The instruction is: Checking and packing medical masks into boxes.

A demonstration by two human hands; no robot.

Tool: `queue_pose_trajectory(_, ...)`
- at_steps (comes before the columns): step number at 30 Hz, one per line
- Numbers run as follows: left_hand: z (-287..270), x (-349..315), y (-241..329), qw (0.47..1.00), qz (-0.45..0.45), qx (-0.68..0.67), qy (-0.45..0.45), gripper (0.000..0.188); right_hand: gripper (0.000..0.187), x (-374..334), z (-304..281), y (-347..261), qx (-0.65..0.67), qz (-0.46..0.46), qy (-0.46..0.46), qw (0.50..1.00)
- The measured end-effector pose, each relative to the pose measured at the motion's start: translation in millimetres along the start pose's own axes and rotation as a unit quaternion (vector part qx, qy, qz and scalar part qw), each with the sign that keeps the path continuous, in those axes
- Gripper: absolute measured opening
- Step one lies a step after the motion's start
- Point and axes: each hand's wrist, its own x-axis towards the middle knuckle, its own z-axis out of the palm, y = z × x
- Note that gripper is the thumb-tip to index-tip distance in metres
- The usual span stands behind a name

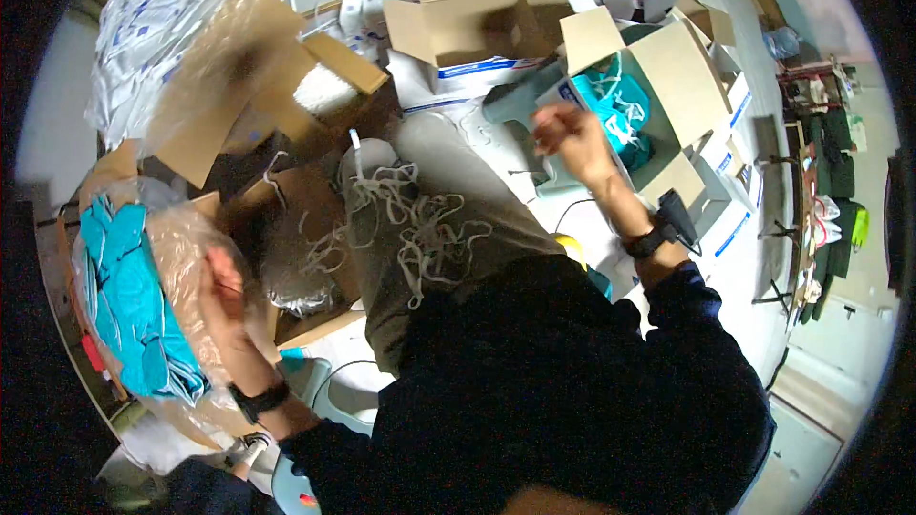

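Stack of folded teal fabric [134, 296], long axis eleven to five o'clock, at nine o'clock from the nearer left hand [224, 286], which is blurred, its grip not discernible. Teal bundle [625, 105] with white ties, inside open carton [666, 133], at two o'clock from the right hand [571, 136], fingers curled, any hold untellable. Edges: plastic-covered cardboard [176, 248] between left hand and stack; open room between hands, above lap [458, 157] and loose white cords [389, 176].
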Motion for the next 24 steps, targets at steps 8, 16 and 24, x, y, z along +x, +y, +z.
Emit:
queue_pose_trajectory(8,45.9,-82.1,-85.6,0.638,0.059,0.768,0.018,0.032,0.049,69.9,-181.7,116.3,-0.448,0.186,0.121,0.866)
queue_pose_trajectory(16,53.9,-108.8,-109.9,0.696,0.064,0.715,0.011,0.034,0.084,89.7,-189.3,175.9,-0.101,0.194,0.004,0.976)
queue_pose_trajectory(24,50.5,-95.3,-131.1,0.786,0.043,0.616,0.034,0.03,0.063,107.6,-155.8,161.2,-0.21,0.168,0.115,0.956)
